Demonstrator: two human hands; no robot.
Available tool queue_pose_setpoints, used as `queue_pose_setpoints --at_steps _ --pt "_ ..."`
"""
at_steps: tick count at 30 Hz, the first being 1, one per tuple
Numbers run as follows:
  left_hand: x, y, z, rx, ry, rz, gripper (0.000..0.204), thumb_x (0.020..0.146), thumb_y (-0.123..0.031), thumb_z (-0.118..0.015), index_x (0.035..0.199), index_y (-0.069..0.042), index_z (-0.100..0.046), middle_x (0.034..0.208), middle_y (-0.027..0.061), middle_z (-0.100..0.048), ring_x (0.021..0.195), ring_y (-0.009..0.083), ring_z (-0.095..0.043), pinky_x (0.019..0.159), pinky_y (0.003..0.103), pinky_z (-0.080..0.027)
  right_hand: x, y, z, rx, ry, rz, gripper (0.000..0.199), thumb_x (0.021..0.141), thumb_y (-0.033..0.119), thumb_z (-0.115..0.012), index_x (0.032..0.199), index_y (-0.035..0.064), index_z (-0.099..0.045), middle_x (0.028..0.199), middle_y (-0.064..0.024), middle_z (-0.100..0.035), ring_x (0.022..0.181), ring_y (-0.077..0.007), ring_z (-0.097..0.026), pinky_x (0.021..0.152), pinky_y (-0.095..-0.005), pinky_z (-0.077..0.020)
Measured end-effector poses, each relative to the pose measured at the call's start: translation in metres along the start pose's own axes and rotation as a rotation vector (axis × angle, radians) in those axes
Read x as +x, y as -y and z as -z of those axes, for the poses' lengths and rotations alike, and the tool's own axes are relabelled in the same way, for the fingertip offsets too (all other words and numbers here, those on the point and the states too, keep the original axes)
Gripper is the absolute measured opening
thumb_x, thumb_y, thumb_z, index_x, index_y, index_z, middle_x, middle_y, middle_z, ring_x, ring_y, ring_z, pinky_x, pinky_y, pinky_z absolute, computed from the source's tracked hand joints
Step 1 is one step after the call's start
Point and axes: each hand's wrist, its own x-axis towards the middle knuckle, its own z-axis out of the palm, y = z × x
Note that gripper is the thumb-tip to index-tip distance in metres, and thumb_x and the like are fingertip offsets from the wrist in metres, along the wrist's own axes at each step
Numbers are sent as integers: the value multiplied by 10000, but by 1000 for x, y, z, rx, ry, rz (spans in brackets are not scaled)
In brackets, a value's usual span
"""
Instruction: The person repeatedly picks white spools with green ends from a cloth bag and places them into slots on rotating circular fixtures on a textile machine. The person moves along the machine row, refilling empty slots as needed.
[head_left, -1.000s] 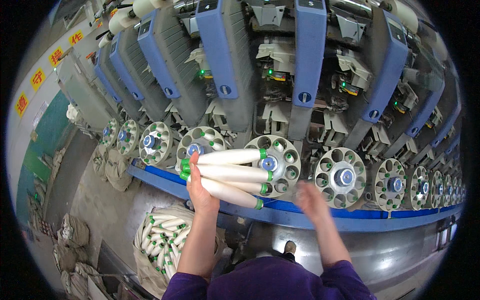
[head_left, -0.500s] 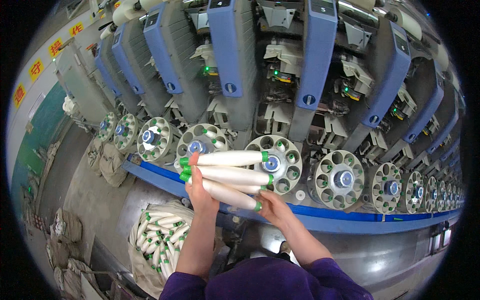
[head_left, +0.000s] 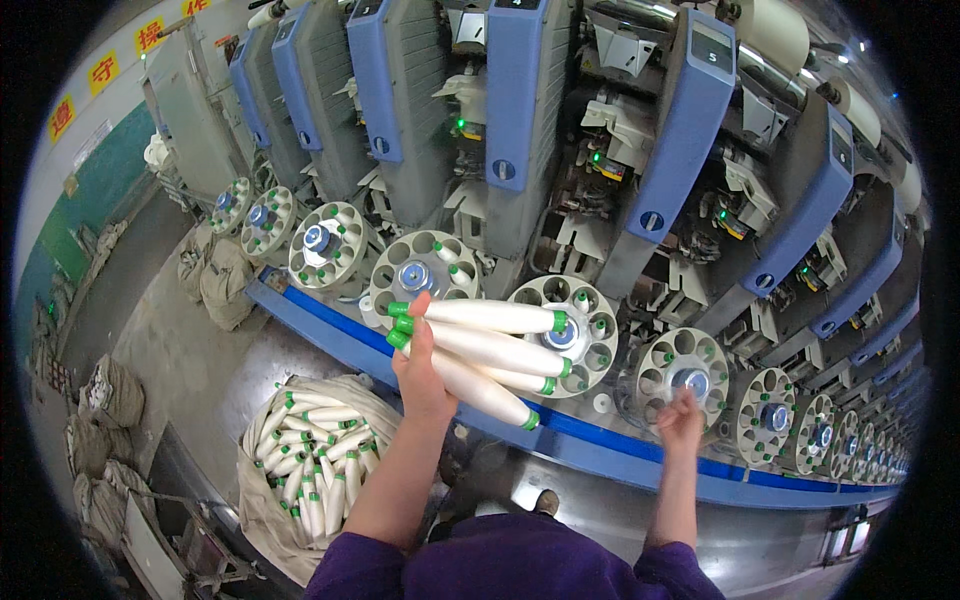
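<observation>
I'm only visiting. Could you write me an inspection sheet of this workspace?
Surface: blue ledge runs below a row of round holders.
Job's things: several white bobbins with green ends, bundled; many more fill an open cloth sack.
Clutter: other cloth sacks on the floor; small white disc near the ledge.
Hands: left hand grips the bundle near one end; right hand, blurred, appears before a holder; its grip is unclear.
Cables: none clearly made out.
Surroundings: blue-fronted machine columns, yellow wall signs.

The top point(head_left: 520, 560) worn is deep purple, with elbow-length sleeves point(head_left: 355, 568).
</observation>
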Motion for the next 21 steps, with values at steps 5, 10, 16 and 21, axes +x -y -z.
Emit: queue_pose_setpoints --at_steps 5,10,16,21 --pt "-5 8 -11 -28 32 -30 379 962 -205 -414 1310 -54 -414 1184 118 -513 1049 215 -530 911 371 -443 -22 -61 -20 -541 408 -356 418 854 499 -547 942 92 -510 623 37 -438 482 -57 -398 462 -223 -371" --pt "-2 7 -13 -28 32 -49 384 961 -213 -423 1309 -49 -413 1157 125 -532 1016 215 -551 885 370 -460 -34 -121 -14 -537 521 -437 297 882 411 -525 838 117 -525 583 29 -432 476 -88 -398 461 -251 -366" --pt "-3 5 1 48 -15 -26 360 950 -189 -450 1280 -46 -452 1173 110 -524 1041 202 -534 899 361 -448 71 85 82 -196 -142 232 199 911 302 -507 786 150 -536 538 80 -400 420 -20 -345 374 -151 -266" --pt "-4 21 -8 52 -9 49 383 948 -202 -458 1297 -47 -432 1199 109 -506 1068 209 -515 922 369 -429 24 8 -26 -450 45 265 282 853 313 -590 1044 109 -559 767 2 -552 503 -47 -415 427 -151 -323"
